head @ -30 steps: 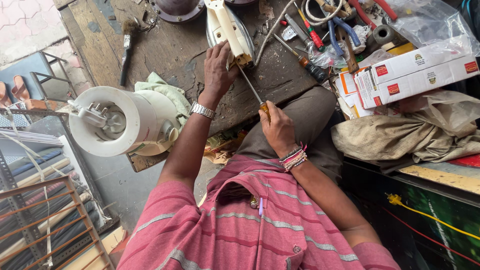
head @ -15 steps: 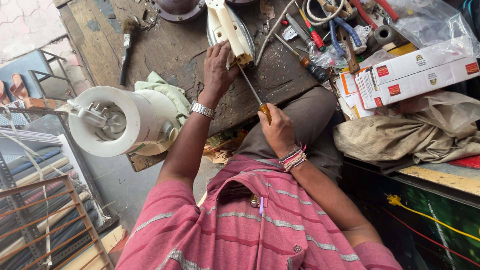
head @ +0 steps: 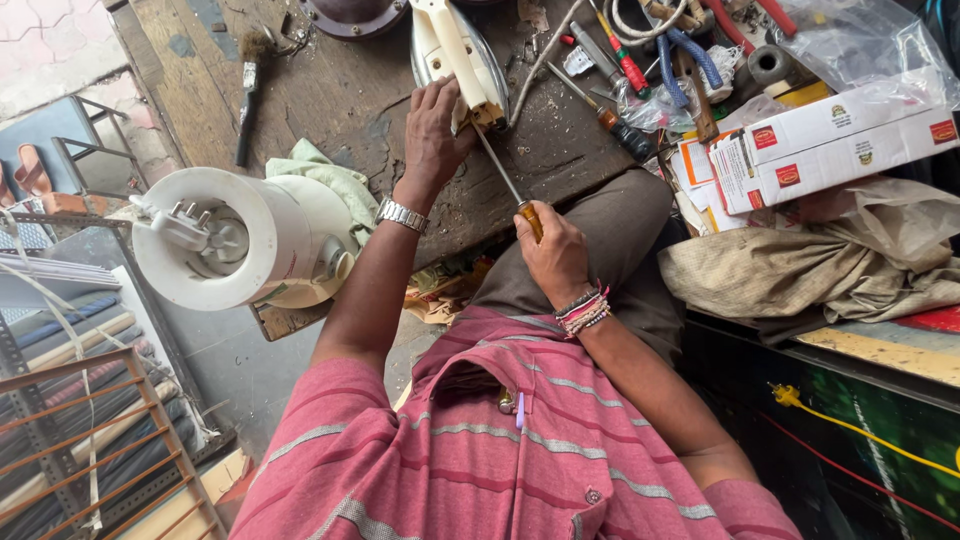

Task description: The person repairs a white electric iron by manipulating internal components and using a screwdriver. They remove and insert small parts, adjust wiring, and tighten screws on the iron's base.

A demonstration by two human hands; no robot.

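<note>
My left hand is clamped down on the rear end of the cream-handled clothes iron, pinning it flat on the scarred wooden worktop. My right hand is wrapped tight round the amber handle of the screwdriver, shaft angled up and its tip buried at the iron's back end, right beside my left fingers. To my left, a white mixer base lies on its side near the worktop's edge, a pale green cloth just behind it. A small brush rests further up. On my right, loose tools and white cartons crowd the worktop.
</note>
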